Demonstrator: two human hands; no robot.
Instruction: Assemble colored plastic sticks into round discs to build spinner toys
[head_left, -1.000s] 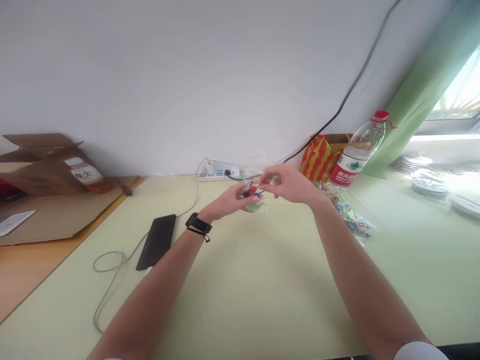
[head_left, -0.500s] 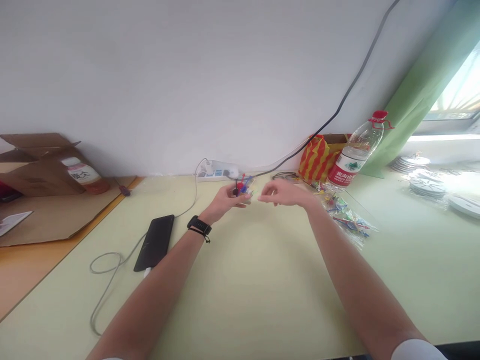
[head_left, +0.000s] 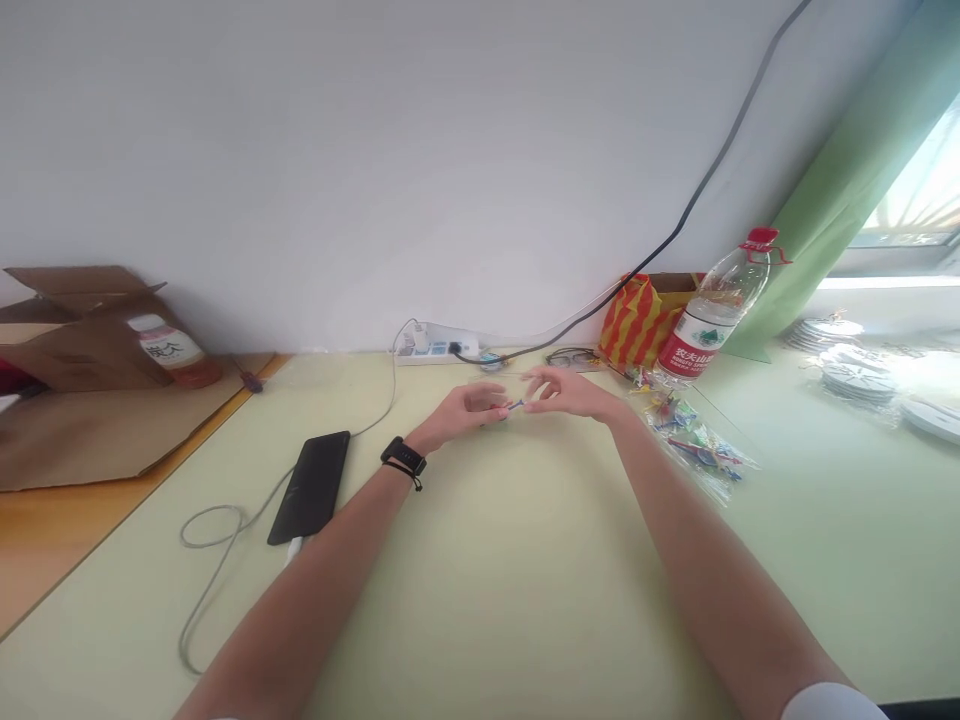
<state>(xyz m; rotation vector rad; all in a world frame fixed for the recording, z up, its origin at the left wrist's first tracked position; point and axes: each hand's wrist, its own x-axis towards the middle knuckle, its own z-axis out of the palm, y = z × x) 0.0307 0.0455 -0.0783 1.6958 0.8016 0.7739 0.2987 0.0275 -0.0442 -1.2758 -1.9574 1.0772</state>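
Pinching a small blue piece (head_left: 517, 404) at its left end with the left hand (head_left: 456, 414), thumb against fingers, so that grip looks closed on it. The right hand (head_left: 574, 391) is at the other end, fingertips touching it or just beside it, and I honestly can't tell if that grip is closed, the detail's too tiny. So the piece sits between the two hands, out over the middle of the surface (head_left: 517, 560). There's a faint greenish bit under the left fingers too, too blurry to name

What's just changed: the hands have come together. I'd read that as both of them working on the one piece now, instead of one holding while the other is free

Compared with the frame half a second back, the right hand is apart there with a clear gap, and the left one shows red, blue and dark round bits. Now only the slim blue piece shows plainly; the rest could be hidden by fingers, can't say

Further out, the power strip (head_left: 442, 344) is behind the hands by the wall, and the phone (head_left: 309, 490) lies near the left forearm. Over on the right there's a clear plastic bag (head_left: 701, 445) of coloured bits, then the water bottle (head_left: 699, 335) beside the striped bag (head_left: 628, 325), basically where they are in that earlier frame
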